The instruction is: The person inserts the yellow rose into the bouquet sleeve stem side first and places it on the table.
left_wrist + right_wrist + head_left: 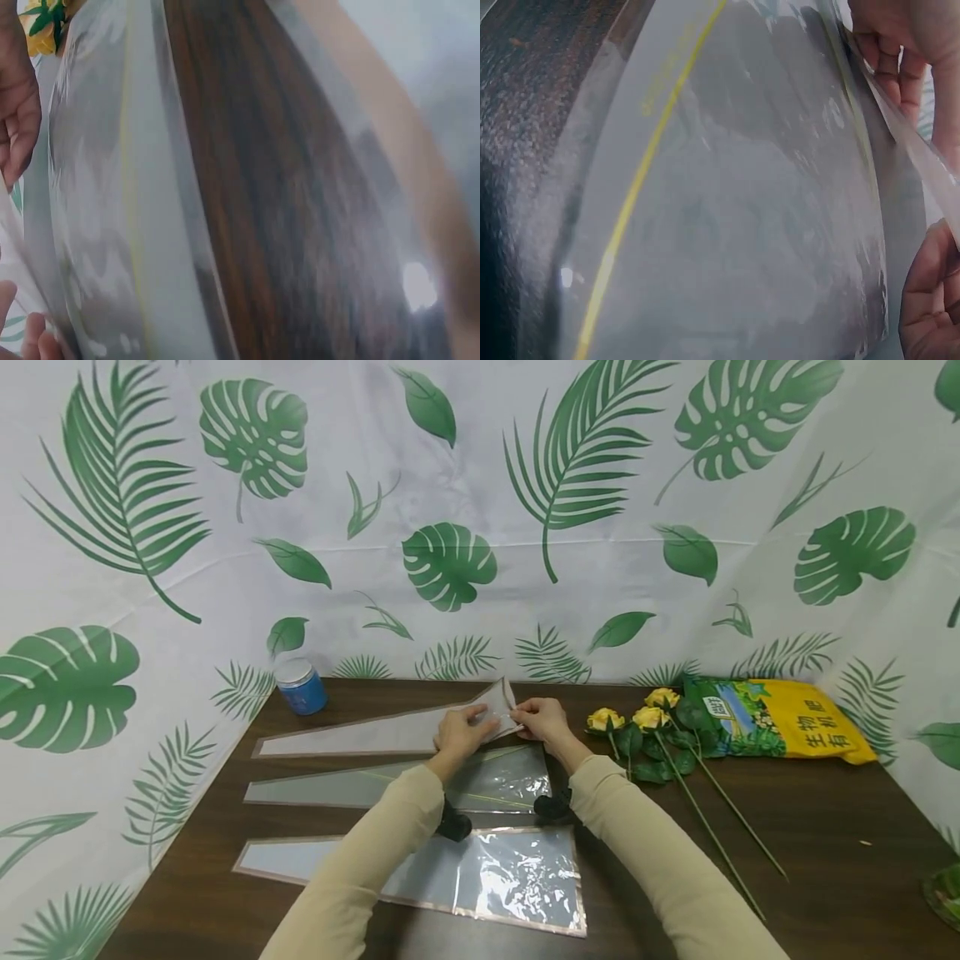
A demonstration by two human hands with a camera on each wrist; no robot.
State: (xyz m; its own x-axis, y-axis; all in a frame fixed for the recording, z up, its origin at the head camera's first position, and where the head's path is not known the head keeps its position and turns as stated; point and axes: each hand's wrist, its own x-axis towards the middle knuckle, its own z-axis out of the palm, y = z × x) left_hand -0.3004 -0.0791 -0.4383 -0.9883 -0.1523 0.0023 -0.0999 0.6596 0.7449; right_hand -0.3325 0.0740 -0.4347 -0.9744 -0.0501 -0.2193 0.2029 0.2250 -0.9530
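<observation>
At the near side of the tabletop (825, 835), a tapered sleeve with a pinkish border (517, 877) is laid flat. Beyond it, a second sleeve, marked with yellow lines (315, 792), is positioned. Farther back, the white tapered sleeve (375, 735) is held at its wide end: its face is gripped by the left hand (459, 733), and its raised mouth edge is pinched by the right hand (546, 718). Yellow roses (651, 718) are placed to the right, beside a yellow-and-green bag (817, 718). A blue jar (305, 695) is located at the far left, before a leaf-printed backdrop (465, 452).
</observation>
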